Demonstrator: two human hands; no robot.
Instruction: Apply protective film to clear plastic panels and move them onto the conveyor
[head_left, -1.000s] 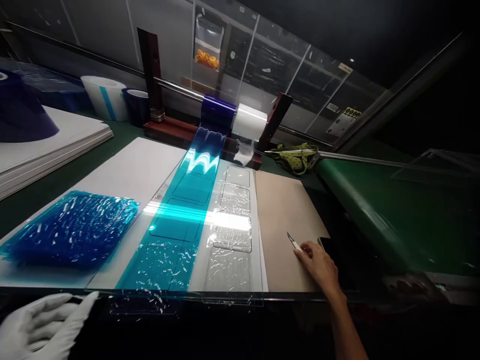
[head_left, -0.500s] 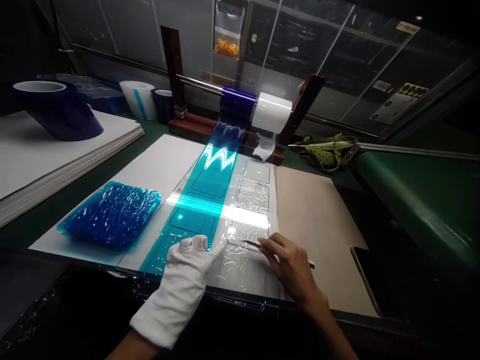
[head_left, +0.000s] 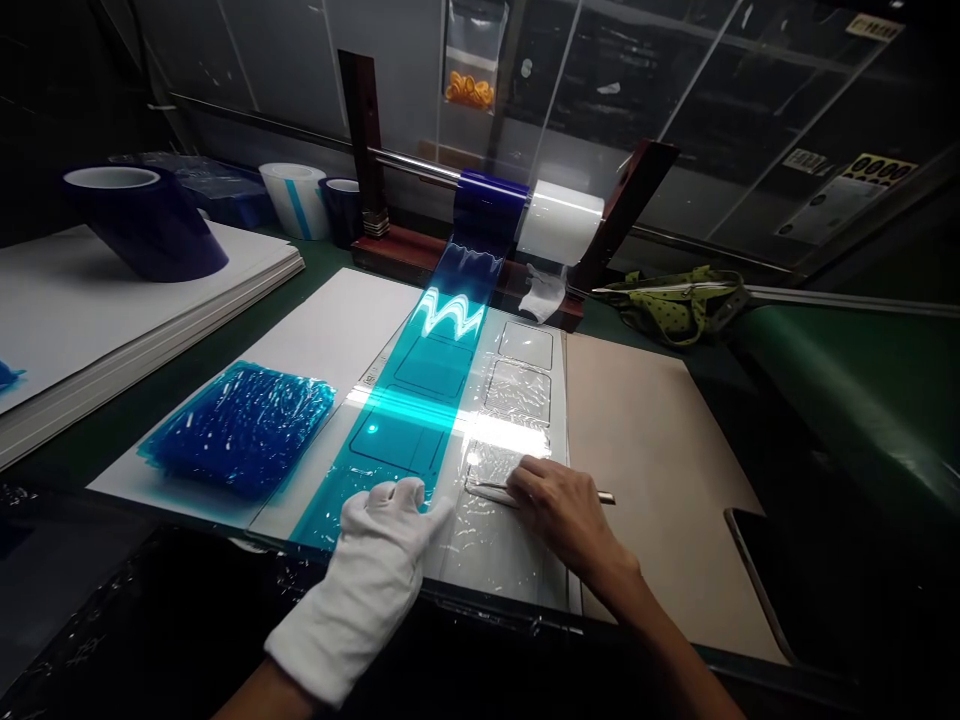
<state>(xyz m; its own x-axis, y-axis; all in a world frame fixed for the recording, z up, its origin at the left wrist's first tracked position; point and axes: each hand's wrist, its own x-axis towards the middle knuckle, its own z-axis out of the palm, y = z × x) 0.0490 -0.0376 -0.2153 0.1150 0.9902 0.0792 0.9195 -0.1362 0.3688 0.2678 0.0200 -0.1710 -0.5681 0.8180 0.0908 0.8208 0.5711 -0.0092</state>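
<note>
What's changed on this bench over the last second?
The white-gloved left hand moved forward and right, over the translucent blue film strip. The bare right hand moved left from over the flat brown sheet to the clear wrinkled film, keeping hold of the slim pale-handled knife; nothing was let go. The glossy blue film pile and dark blue film roll stayed put.
</note>
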